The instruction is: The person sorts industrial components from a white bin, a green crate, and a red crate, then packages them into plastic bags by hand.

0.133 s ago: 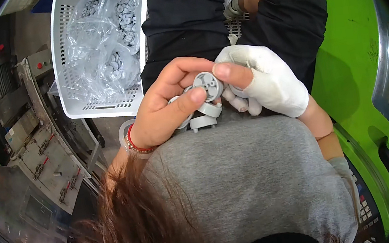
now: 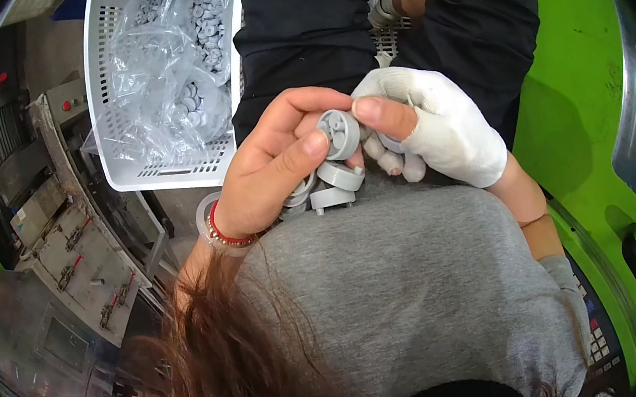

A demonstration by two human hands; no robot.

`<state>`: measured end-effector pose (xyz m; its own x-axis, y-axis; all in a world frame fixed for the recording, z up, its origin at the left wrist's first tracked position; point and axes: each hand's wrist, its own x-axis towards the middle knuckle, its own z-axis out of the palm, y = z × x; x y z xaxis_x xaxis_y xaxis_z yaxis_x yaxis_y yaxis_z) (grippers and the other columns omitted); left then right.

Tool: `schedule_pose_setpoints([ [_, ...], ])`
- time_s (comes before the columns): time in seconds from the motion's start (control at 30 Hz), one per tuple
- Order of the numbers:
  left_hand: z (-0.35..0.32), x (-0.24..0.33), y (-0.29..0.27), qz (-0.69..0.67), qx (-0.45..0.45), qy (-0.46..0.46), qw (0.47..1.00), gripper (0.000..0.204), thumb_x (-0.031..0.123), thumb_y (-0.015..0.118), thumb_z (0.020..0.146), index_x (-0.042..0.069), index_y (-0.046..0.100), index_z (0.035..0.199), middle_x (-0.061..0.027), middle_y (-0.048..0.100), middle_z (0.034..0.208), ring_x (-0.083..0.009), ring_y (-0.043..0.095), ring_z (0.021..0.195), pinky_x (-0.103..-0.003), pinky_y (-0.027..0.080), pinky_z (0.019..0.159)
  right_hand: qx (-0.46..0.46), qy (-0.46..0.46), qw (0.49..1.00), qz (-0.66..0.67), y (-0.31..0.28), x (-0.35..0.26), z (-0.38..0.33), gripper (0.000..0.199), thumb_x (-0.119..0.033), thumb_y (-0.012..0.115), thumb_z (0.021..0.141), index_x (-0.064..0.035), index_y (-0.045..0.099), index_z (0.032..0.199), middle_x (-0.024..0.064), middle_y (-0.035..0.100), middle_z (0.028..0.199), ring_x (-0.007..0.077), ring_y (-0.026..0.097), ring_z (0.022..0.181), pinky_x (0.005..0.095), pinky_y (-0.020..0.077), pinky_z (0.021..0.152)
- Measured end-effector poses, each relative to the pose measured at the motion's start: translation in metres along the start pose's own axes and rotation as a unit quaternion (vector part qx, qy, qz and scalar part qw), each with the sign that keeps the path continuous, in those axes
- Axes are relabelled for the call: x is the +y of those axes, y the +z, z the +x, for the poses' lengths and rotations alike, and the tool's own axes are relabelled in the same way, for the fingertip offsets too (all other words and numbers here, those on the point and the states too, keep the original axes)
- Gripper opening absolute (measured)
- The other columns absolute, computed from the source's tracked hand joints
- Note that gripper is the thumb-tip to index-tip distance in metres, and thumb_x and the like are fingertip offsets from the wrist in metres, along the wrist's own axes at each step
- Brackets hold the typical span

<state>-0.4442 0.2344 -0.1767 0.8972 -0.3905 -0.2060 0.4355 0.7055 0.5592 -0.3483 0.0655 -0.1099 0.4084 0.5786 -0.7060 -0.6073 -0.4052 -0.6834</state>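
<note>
Between thumb and fingers, my bare left hand (image 2: pixel 270 161) grips a round grey plastic cap (image 2: pixel 341 135) with ribs and pegs inside, its hollow side turned toward the right. More grey caps of the same kind (image 2: pixel 332 197) are bunched under it, against that palm and the grey shirt. My right hand (image 2: pixel 435 126) wears a white glove that leaves the thumb bare. Its thumb tip meets my left fingertips just beside the upper cap. The right fingers curl round another grey piece (image 2: pixel 392 143), mostly hidden under the thumb.
Left of my legs stands a white perforated basket (image 2: pixel 99 106) with clear plastic bags (image 2: pixel 161 130) holding many small grey parts (image 2: pixel 189 103). A green machine panel (image 2: pixel 575 114) runs along the right. Worn metal machinery (image 2: pixel 65 251) lies at the left.
The upper cap has turned in my left fingers, from facing up to showing more of its side wall. My left thumb has shifted slightly up and left.
</note>
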Motion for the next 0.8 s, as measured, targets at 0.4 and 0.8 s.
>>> schedule_pose_setpoints([
  [0.4,0.009,0.005,0.0,0.023,0.048,-0.061,0.997,0.035,0.031,0.04,0.096,0.002,0.04,0.116,-0.0119,0.059,0.092,-0.0138,0.057,0.082,-0.024,0.046,0.073,-0.033,-0.368,0.89,-0.267,-0.017,0.018,0.024,0.031,-0.003,0.062,0.077,-0.0001,0.058,0.108,0.0082,0.059,0.084,0.0148,0.059,0.068,0.0252,0.0466,0.061],
  [0.8,0.001,0.019,-0.029,-0.092,0.016,-0.078,0.993,0.038,0.034,0.042,0.094,0.001,0.049,0.109,-0.0149,0.056,0.097,-0.021,0.058,0.086,-0.027,0.052,0.059,-0.025,-0.135,0.98,0.147,-0.003,-0.027,0.115,0.031,-0.029,0.055,0.087,-0.0033,0.052,0.104,0.0028,0.053,0.096,0.0084,0.051,0.077,0.0189,0.0393,0.051],
])
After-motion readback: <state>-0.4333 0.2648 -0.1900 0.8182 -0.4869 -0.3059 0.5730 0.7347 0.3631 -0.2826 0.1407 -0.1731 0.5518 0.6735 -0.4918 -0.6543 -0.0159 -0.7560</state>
